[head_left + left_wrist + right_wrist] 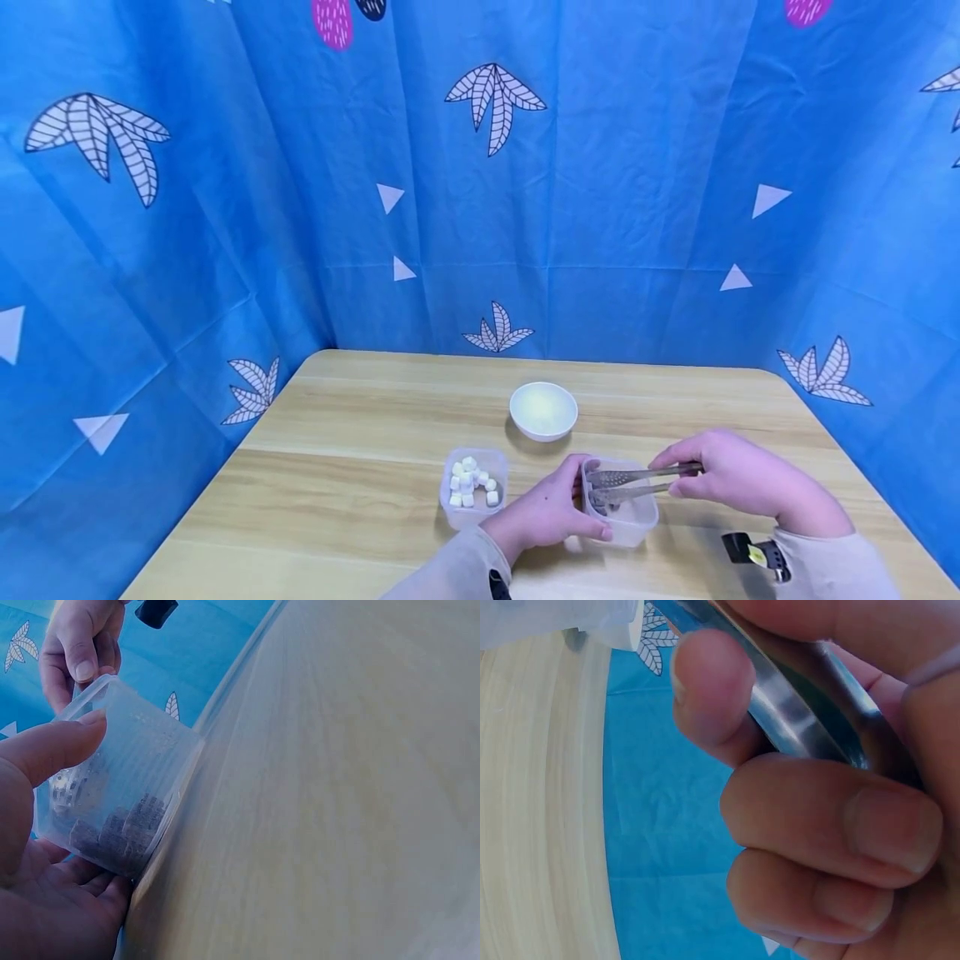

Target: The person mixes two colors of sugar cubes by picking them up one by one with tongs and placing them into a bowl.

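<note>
My left hand (551,507) grips a clear plastic container (633,533) by its left side, thumb at the near wall and fingers round the far one. In the left wrist view, several dark brownish pieces (124,829) lie at the bottom of this container; their kind I cannot tell. My right hand (738,479) holds a pair of metal tongs (633,477), whose perforated tips reach down inside the container. Curled fingers wrap the shiny handle (787,712) in the right wrist view. Whether the tips touch a piece is unclear.
Left of my left hand stands a second clear container (480,457) with several white cubes (467,481) in it. A white bowl (543,411) sits farther back on the wooden table (360,450). Blue patterned curtain (637,167) hangs behind and at both sides.
</note>
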A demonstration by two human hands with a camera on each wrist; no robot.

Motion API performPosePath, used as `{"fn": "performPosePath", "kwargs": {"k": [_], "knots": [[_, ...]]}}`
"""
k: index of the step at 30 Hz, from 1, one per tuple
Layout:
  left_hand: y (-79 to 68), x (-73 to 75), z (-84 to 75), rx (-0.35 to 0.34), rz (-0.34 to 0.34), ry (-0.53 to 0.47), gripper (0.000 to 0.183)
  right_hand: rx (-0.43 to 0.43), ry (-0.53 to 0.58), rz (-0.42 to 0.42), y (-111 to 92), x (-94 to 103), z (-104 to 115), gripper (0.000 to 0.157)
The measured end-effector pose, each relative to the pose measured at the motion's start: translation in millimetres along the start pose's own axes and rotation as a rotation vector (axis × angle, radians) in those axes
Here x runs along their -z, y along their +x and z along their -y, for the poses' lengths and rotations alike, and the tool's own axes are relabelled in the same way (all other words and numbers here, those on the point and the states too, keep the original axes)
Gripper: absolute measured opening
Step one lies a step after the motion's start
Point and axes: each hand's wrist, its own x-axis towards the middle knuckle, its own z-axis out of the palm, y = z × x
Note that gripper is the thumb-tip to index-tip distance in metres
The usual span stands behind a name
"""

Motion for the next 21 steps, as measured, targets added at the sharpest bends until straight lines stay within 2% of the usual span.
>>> {"fn": "performPosePath", "kwargs": {"k": [11, 21], "knots": [[0.4, -2.0, 2.5, 0.015, 0.003, -0.031, 0.087, 0.030, -0.048, -0.017, 2.6, -6.2, 0.4, 0.024], [0.2, 0.5, -0.1, 0.014, 0.022, -0.019, 0.086, 0.024, -0.048, -0.026, -0.8, -0.1, 0.5, 0.023]]}}
